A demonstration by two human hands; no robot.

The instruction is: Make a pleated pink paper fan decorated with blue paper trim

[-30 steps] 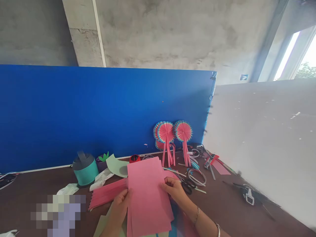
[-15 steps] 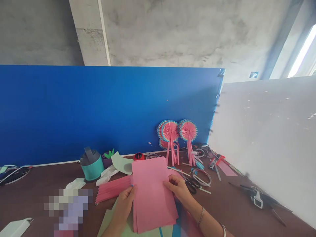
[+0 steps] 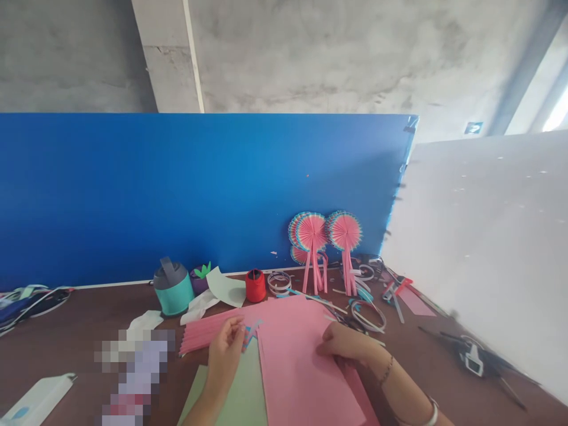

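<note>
Now, on the big brown table [image 3: 89, 307], the pink sheets [image 3: 306, 367] lie over green paper [image 3: 248, 384], their long way running front to back, far end leaning a bit left. The left hand [image 3: 227, 343] has just let go, so only the right hand [image 3: 350, 343] minds them, fingers bent at their right edge. Left fingertips bunch close together. I can't tell if either hand grips anything.
</note>
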